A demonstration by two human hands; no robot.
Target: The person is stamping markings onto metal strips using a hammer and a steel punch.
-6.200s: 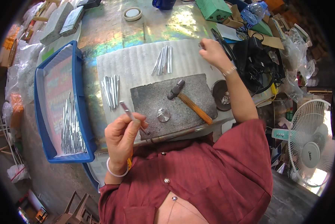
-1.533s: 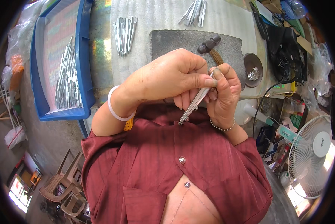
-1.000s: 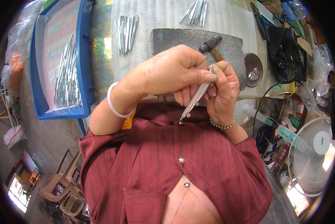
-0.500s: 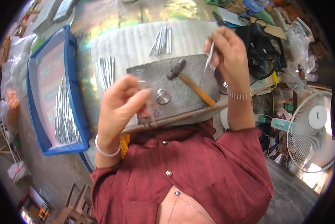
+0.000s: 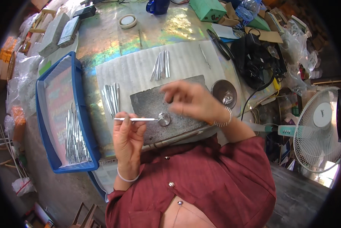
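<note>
My left hand (image 5: 129, 133) pinches a thin silvery metal strip (image 5: 147, 119) between thumb and fingers, held level above the near left part of a dark stone slab (image 5: 147, 131). Close to the strip's right end, a small shiny round metal piece (image 5: 164, 119) rests on the slab. Blurred by motion, my right hand (image 5: 193, 100) hovers over the slab with fingers and thumb apart. It covers most of the hammer; a bit of its wooden handle (image 5: 210, 123) shows below the wrist. A slender pointed tool (image 5: 204, 56) lies on the white foam sheet (image 5: 132, 72).
Silvery strips (image 5: 111, 100) lie left of the slab, more strips (image 5: 161, 65) beyond it. A blue tray (image 5: 85, 114) with many strips stands at left. A brown bowl (image 5: 218, 91) sits right, near shears (image 5: 218, 45), a black bag (image 5: 250, 57) and a fan (image 5: 317, 127).
My right hand has put the slender tool on the foam sheet and come left over the hammer. My left hand now holds a strip level. The view has shifted, showing more of the far table.
</note>
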